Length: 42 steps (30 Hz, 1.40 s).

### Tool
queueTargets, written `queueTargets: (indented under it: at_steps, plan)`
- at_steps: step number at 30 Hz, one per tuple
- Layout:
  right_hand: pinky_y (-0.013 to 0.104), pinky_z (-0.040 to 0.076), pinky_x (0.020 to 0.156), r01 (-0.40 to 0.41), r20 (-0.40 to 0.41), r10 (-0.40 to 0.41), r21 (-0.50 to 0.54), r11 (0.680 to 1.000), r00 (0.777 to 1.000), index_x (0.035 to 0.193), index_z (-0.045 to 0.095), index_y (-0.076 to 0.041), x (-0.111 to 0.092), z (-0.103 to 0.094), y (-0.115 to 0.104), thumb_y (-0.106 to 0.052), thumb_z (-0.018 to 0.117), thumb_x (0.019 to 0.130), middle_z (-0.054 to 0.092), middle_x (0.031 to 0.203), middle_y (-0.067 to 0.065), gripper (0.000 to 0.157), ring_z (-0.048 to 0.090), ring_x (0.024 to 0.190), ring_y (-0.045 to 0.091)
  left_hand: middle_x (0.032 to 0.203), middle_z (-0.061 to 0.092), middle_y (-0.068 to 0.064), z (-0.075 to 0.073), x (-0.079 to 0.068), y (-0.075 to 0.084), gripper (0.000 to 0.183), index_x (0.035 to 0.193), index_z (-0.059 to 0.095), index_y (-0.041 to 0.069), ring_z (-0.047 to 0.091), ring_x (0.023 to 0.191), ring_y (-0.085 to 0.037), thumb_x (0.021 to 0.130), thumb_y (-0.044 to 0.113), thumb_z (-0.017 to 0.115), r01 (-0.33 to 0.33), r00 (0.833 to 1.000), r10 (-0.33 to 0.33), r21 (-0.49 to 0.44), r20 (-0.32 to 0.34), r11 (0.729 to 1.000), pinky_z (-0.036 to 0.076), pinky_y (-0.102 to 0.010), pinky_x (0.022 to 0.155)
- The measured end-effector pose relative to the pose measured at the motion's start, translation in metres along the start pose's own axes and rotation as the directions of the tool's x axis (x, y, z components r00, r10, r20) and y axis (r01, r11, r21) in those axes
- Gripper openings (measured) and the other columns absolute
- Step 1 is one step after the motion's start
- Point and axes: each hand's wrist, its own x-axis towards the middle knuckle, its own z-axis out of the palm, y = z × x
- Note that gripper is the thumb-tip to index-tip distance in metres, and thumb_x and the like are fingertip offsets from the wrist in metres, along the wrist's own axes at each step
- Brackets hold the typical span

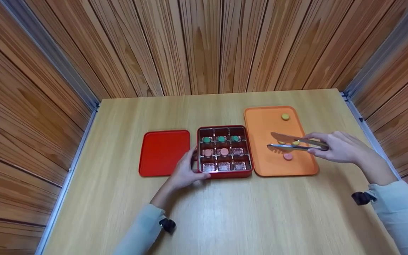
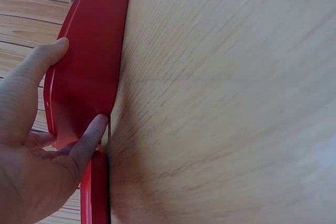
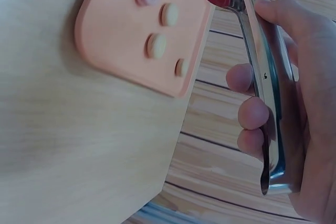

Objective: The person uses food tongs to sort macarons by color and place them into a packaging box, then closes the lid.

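My left hand holds the near left corner of a red box, thumb on its front wall. The box has a compartmented insert. Green macarons fill its back row; two pink macarons sit in the left and middle compartments of the middle row. My right hand grips metal tongs, whose tips are spread with nothing between them, over an orange tray. On that tray lie a pink macaron and several yellow macarons, two partly hidden by the tongs.
A shallow red square tray lies left of the box, close to my left hand. The orange tray stands right beside the box. Wood-grain panels wall the table at the back and both sides.
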Motion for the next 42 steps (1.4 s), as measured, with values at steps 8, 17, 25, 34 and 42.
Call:
queueTargets:
  at_steps: [8,17,25,34,42]
  plan:
    - [0.021,0.031,0.049,-0.020,0.027,0.020,0.003,1.000,0.999,0.149,0.070,-0.018,-0.008,0.003,0.012,-0.035,0.078,0.106,0.046,0.064,-0.013,0.047,0.037,0.050,0.003,0.171,0.050,-0.020,0.000,0.001,0.000,0.121,0.180,0.026,0.014,0.048,0.159,-0.039,0.086,0.031,0.100,0.004,1.000,-0.004,0.015,0.006,1.000,0.036,-0.064,0.139]
    - [0.022,0.031,0.050,-0.066,0.073,0.065,0.007,0.998,0.995,0.150,0.069,-0.019,-0.015,0.008,0.020,-0.041,0.076,0.107,0.043,0.062,-0.012,0.049,0.038,0.050,0.006,0.172,0.048,-0.021,0.001,0.000,0.000,0.122,0.180,0.026,0.014,0.047,0.161,-0.040,0.085,0.030,0.100,0.002,1.000,-0.002,0.005,0.002,1.000,0.035,-0.064,0.139]
    - [0.022,0.032,0.049,-0.093,0.101,0.090,0.023,0.995,0.991,0.149,0.070,-0.019,-0.016,0.014,0.023,-0.038,0.077,0.106,0.044,0.062,-0.011,0.048,0.038,0.049,0.006,0.173,0.048,-0.020,0.001,0.000,-0.001,0.122,0.180,0.025,0.014,0.046,0.162,-0.040,0.085,0.030,0.101,0.014,1.000,-0.014,0.014,0.000,1.000,0.034,-0.065,0.139]
    - [0.022,0.032,0.049,-0.090,0.101,0.087,0.028,0.996,0.991,0.147,0.071,-0.019,-0.017,0.016,0.023,-0.035,0.078,0.106,0.049,0.064,-0.011,0.045,0.041,0.050,0.006,0.171,0.049,-0.022,0.001,0.000,0.000,0.121,0.180,0.027,0.013,0.048,0.159,-0.041,0.085,0.029,0.100,-0.001,1.000,0.001,-0.010,0.003,1.000,0.036,-0.065,0.138]
    - [0.025,0.043,0.047,-0.124,0.155,0.109,0.092,0.988,0.982,0.151,0.065,-0.015,-0.015,0.014,0.022,-0.036,0.071,0.111,0.058,0.070,-0.006,0.045,0.057,0.049,0.012,0.172,0.049,-0.023,0.001,0.000,-0.001,0.123,0.180,0.026,0.010,0.046,0.162,-0.042,0.083,0.027,0.101,-0.010,1.000,0.010,0.009,-0.007,1.000,0.032,-0.065,0.140]
